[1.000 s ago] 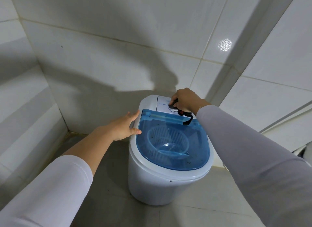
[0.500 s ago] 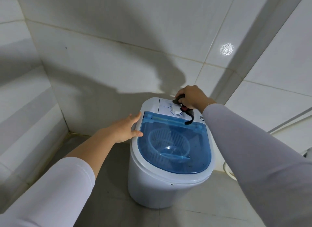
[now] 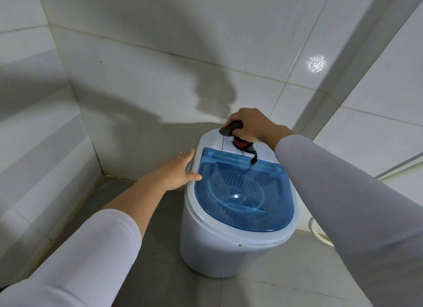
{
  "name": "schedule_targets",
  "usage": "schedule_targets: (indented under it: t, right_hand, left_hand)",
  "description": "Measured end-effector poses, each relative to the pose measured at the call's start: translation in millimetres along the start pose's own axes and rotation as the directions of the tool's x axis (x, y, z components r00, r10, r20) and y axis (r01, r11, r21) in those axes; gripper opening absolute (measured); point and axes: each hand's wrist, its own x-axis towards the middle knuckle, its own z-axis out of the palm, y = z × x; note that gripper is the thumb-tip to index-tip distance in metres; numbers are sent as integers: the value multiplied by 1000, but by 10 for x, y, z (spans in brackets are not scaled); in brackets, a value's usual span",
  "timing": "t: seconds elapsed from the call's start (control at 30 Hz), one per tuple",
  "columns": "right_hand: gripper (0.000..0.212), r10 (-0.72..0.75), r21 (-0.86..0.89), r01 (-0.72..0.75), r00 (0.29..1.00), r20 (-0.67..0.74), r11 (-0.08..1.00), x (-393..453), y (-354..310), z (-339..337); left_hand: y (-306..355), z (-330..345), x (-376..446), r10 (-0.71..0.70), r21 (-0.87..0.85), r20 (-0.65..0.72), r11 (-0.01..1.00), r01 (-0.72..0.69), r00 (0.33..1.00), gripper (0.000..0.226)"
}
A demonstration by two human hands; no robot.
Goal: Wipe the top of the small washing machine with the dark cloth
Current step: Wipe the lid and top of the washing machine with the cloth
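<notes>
A small white washing machine (image 3: 219, 245) with a clear blue lid (image 3: 270, 217) stands on the floor in a tiled corner. My right hand (image 3: 251, 125) grips a dark cloth (image 3: 231, 128) with a red patch, bunched over the white control panel at the back of the top. One end of the cloth hangs down onto the lid's hinge edge. My left hand (image 3: 177, 171) rests with straight fingers against the machine's left rim, the thumb touching the lid edge. The panel's dial is hidden under the cloth.
White tiled walls (image 3: 142, 82) close in at the back and both sides. The floor (image 3: 160, 249) is grey tile. A white hose or ring (image 3: 317, 234) lies on the floor to the right of the machine.
My right hand has slid the cloth from the panel's dial toward the back edge of the top. My left hand stays on the left rim. The camera has shifted slightly.
</notes>
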Motion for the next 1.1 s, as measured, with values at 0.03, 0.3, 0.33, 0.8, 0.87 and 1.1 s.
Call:
schedule_targets:
  t: [0.03,0.3,0.33,0.8,0.87,1.1]
  right_hand:
    - [38,-33,11,33,999,-3,999,7,-114,-10]
    - [51,-152,-42,155,986,66,987,13,-613,182]
    - [54,-148,-63,153,985,84,986,-1,-618,223]
    - [60,-244,-292,257,967,79,921,-124,-456,536]
    - [58,-288,-367,304,953,97,879,-123,-433,553]
    - [61,-115,-239,181,958,263,954,-154,-450,630]
  left_hand:
    - [0,10,-9,-14,4,-17,1000,14,1000,87]
    - [53,81,-148,-108,-22,-16,994,108,994,79]
    - [44,89,-169,-102,-36,-8,994,101,995,82]
    - [47,96,-210,-101,-56,1,993,101,995,84]
    - [50,96,-205,-97,-53,1,994,97,995,85]
    - [62,96,-212,-70,-51,5,996,70,998,83]
